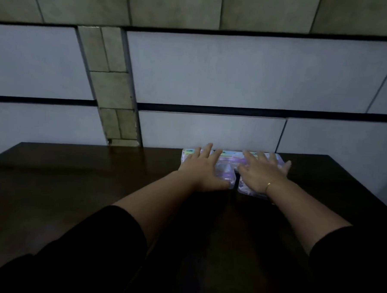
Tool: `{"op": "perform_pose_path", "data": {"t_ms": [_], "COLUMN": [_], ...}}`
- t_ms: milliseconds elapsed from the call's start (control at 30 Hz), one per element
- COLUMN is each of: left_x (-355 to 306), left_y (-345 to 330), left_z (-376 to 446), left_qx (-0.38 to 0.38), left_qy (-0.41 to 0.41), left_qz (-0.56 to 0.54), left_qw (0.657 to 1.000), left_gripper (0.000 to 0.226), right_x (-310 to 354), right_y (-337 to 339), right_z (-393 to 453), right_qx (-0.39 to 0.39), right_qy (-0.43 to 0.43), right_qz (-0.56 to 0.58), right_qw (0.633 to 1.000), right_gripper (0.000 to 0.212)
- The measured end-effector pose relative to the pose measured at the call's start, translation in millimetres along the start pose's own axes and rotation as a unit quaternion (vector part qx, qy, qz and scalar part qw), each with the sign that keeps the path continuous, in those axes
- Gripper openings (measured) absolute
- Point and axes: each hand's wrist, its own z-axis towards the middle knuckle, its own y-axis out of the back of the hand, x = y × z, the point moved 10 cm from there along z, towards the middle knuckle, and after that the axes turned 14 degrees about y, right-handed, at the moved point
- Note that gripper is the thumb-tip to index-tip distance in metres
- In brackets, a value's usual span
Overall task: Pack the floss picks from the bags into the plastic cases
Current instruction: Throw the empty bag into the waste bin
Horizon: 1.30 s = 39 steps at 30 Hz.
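Bags (228, 168) of floss picks lie under both flat hands (203, 169).

Two hands (203, 169), two bags (226, 168) (perhaps).

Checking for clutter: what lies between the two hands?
Head view: only the floss pick bags beneath the left hand and right hand.

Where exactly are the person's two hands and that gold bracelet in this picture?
Left hand (201, 169): head view, on the back of the hand, lying flat on the clear purple-tinted plastic packets.
Right hand (261, 175): head view, on the back of the hand.
Thin gold bracelet (268, 185): head view, on the band at the right wrist.
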Motion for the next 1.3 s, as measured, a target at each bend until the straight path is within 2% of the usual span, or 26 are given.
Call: {"op": "perform_pose_path", "data": {"t_ms": [100,267,500,767,900,1000,1133,1200,1300], "left_x": [-4,7,69,138,135,125,128,135,144], "left_y": [-13,-19,-9,7,14,10,8,12,16], "left_z": [15,17,-4,-28,-38,-57,-80,-83,-81], "left_qx": [0.04,0.038,0.031,0.046,-0.028,-0.088,-0.15,-0.16,-0.156], "left_qy": [0.007,0.004,0.041,0.062,0.024,-0.002,0.005,0.018,0.035], "left_qz": [0.042,0.066,0.072,0.086,0.108,0.103,0.088,0.091,0.089], "left_qw": [0.998,0.997,0.996,0.993,0.993,0.991,0.985,0.983,0.983], "left_gripper": [0.098,0.095,0.097,0.096,0.095,0.079,0.059,0.056,0.058], "right_x": [-10,5,69,141,149,146,143,148,158], "right_y": [-9,-10,-7,-8,4,19,2,-5,-8], "right_z": [6,10,11,23,14,-10,-31,-35,-30], "right_qx": [0.029,0.023,-0.005,-0.048,-0.102,-0.162,-0.081,-0.049,-0.041], "right_qy": [-0.015,0.005,0.051,0.105,0.126,0.13,0.141,0.169,0.208], "right_qz": [0.026,0.021,-0.006,0.013,0.022,0.005,0.023,0.049,0.086], "right_qw": [0.999,0.999,0.999,0.993,0.987,0.978,0.986,0.983,0.973], "right_gripper": [0.056,0.054,0.052,0.05,0.057,0.052,0.047,0.049,0.049]}}
